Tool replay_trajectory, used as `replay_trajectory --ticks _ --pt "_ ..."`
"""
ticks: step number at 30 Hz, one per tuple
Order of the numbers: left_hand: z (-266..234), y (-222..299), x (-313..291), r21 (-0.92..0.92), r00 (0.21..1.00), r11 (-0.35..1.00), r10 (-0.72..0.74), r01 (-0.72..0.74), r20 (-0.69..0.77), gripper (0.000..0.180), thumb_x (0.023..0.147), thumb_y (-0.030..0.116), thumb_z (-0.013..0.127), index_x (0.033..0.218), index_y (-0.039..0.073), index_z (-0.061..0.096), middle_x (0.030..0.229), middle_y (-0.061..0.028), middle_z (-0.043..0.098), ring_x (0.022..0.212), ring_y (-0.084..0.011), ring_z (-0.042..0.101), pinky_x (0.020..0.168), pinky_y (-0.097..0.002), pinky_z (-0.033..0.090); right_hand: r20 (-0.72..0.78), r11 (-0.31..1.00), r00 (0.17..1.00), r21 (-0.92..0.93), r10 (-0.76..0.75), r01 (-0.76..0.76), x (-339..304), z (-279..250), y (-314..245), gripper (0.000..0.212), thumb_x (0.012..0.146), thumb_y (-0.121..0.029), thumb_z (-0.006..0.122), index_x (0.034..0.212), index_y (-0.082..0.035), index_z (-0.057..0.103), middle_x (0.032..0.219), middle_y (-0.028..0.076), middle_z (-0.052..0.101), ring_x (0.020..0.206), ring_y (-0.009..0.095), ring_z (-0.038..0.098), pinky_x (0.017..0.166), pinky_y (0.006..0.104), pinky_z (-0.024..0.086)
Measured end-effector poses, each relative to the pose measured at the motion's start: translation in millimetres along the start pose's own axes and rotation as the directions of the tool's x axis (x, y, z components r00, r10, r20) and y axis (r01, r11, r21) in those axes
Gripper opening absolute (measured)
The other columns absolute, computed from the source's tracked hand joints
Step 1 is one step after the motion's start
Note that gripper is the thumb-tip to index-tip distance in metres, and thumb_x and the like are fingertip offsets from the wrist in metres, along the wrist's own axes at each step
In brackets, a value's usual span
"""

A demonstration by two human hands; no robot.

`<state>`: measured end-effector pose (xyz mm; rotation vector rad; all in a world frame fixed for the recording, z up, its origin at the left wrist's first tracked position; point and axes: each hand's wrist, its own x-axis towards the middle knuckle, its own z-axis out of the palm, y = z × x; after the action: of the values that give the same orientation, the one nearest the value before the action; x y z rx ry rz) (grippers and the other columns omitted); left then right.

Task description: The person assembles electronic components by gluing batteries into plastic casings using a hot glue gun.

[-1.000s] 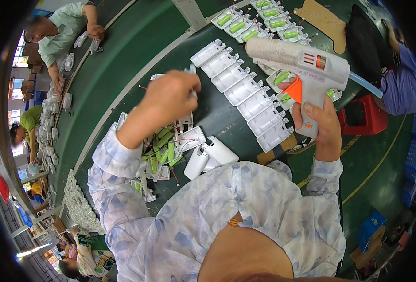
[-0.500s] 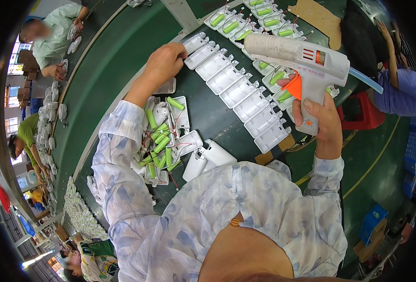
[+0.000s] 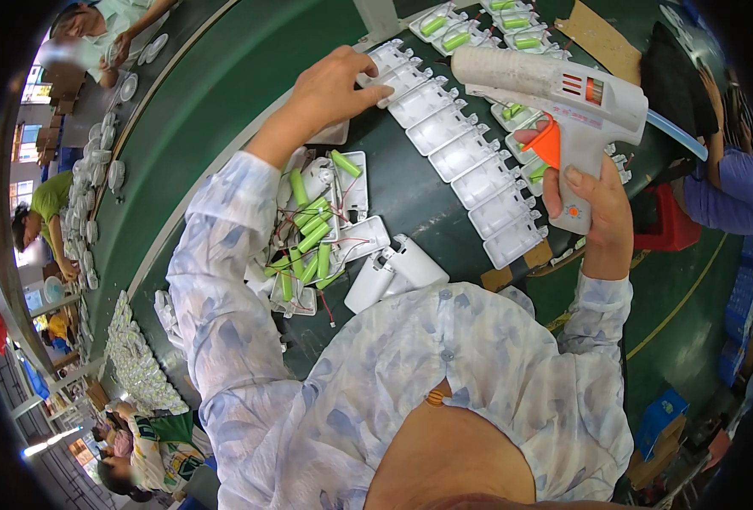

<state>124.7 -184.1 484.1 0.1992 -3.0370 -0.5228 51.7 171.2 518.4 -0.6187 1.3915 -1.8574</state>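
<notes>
My right hand [image 3: 602,204] grips a white hot glue gun [image 3: 602,127] by its handle, fingers near the orange trigger. The gun's thick, pale-wrapped front points left above the table, and a translucent bluish glue stick [image 3: 678,134] sticks out at its back. At the far end of a slanting row of white plastic casings [image 3: 464,155], my left hand [image 3: 334,89] has thumb and forefinger apart, touching the end of a casing [image 3: 403,81]. Beyond the row, partly behind the gun, lie more casings holding green battery cells [image 3: 457,40].
Beside my left forearm is a pile of green cells [image 3: 315,229] with wires and white casings. Two white shells [image 3: 414,262] lie close to my chest. A cardboard sheet [image 3: 593,38] lies at the far right, near a red stool [image 3: 672,225]. Several other people work around.
My left hand's thumb and forefinger have spread apart from a closed pinch at the row's far end. The glue gun stays in my right hand. The whole view has shifted slightly.
</notes>
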Motion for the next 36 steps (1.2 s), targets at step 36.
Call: replay_trajectory --ticks 36 --pt "3.9 -96.0 -21.5 -0.397 0.944 0.860 -0.322 0.321 0.067 0.020 0.082 0.019 0.071 0.096 0.004 0.069 0.079 -0.0081 0.068 0.073 -0.0196 0.065 0.069 -0.0330 0.051 0.154 0.898 0.956 -0.404 0.251 -0.171 114.0 16.7 -37.1 0.036 0.089 -0.026 0.065 0.112 0.001 0.057 0.067 0.005 0.058 0.050 0.012 0.054 0.049 0.0262 0.043"
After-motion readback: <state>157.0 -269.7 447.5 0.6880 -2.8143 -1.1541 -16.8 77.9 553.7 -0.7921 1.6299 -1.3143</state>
